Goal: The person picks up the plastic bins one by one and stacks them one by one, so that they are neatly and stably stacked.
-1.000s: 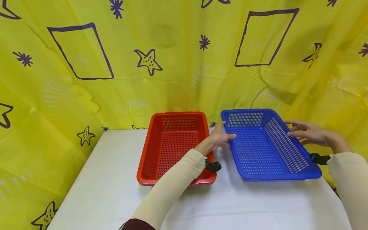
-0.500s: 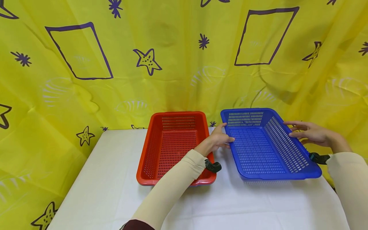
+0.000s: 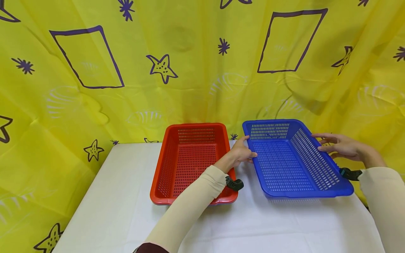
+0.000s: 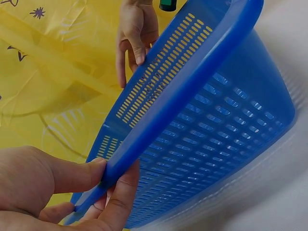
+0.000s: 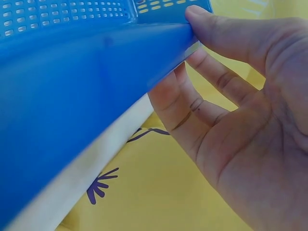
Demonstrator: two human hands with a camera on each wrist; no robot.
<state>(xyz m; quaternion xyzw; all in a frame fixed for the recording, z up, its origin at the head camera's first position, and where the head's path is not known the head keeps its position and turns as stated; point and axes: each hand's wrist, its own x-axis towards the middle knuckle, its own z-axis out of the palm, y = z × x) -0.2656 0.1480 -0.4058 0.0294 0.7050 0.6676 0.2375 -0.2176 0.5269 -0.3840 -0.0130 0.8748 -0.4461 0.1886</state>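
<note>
A blue plastic basket (image 3: 284, 165) with slotted walls stands at the right of the table, with nothing inside. My left hand (image 3: 239, 153) pinches its left rim; in the left wrist view the thumb (image 4: 79, 175) lies on the rim's inner side and the fingers curl beneath from outside. On the opposite rim, my right hand (image 3: 343, 147) grips with the thumb (image 5: 219, 33) on top and fingers under the edge. To the left, a red plastic basket (image 3: 161, 165) of similar shape sits on the table, partly covered by my left forearm.
A white cloth covers the table (image 3: 114, 211). Behind and at the sides hangs a yellow curtain (image 3: 190, 98) with purple drawings, close to the far rims of both baskets. Dark wrist straps (image 3: 234, 183) show at both sleeves.
The left thumb has drawn back slightly toward the rim of the blue basket. Both baskets and the right hand stay in place.
</note>
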